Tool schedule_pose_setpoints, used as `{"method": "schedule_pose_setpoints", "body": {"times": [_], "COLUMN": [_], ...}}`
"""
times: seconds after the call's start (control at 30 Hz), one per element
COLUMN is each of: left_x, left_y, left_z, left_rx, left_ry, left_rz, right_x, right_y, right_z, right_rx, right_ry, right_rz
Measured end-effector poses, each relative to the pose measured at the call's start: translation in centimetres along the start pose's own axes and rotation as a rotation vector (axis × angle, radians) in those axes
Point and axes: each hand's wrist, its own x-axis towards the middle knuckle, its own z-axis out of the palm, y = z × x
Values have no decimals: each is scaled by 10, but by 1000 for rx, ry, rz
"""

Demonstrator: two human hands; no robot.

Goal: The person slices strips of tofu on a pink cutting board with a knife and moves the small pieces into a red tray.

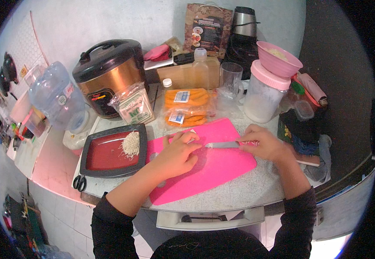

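Observation:
A bright pink cutting board [207,171] lies on the table before me. My right hand [262,142] grips the patterned handle of a kitchen knife [224,144], whose blade points left above the board with pale bits near its tip. My left hand [181,150] is over the board's left part, fingers bent, with a small whitish piece [192,132] at its fingertips; whether the fingers grip it is not plain. To the left, a black-rimmed tray with a red inside [103,153] holds a heap of pale thin shreds [131,144] on its right side.
Behind the board lie packs of orange food [187,98], a wrapped packet [137,108], a rice cooker [109,74] and a glass mug [231,77]. A pink bowl [279,58] sits on a pink-lidded container [262,100]. Black-handled scissors [79,183] lie at the table's left edge.

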Motion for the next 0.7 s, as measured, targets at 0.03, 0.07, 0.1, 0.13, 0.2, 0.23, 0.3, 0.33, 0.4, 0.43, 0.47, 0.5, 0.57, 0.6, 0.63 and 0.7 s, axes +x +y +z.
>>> {"method": "schedule_pose_setpoints", "body": {"times": [0.03,0.07,0.1,0.13,0.2,0.23,0.3,0.33,0.4,0.43,0.47,0.5,0.57,0.6,0.63,0.7], "left_x": [0,0,-1,-1,-1,-1,-1,-1,-1,0,0,0,0,0,1,1], "left_y": [0,-1,-1,-1,0,0,0,0,1,1,1,1,1,1,1,1], "left_z": [0,0,0,0,0,1,1,1,0,0,0,0,-1,-1,-1,-1], "left_rx": [5,11,18,17,15,15,15,15,14,14,15,16,19,21,22,23], "left_ry": [1,2,3,0,-9,-14,-23,-26,-33,-38,-43,-48,-55,-59,-62,-69], "left_rz": [0,-3,-6,-10,-18,-20,-21,-25,-28,-29,-31,-34,-33,-33,-32,-28], "right_x": [-1,-1,-1,-2,-2,-1,-1,0,1,1,2,2,4,4,5,5], "right_y": [0,0,-1,-3,-5,-4,-1,3,10,11,12,12,10,9,9,8], "right_z": [-2,-4,-6,-8,-11,-11,-12,-10,-6,-5,-3,-2,0,1,1,2], "right_rx": [-6,-11,-16,-22,-33,-42,-62,-54,-41,-24,-6,13,13,13,8,-5], "right_ry": [11,21,32,40,56,42,18,8,-12,-24,-36,-49,-62,-68,-72,-80], "right_rz": [2,1,1,8,24,20,14,3,-13,-17,-22,-28,-32,-34,-41,-55]}}
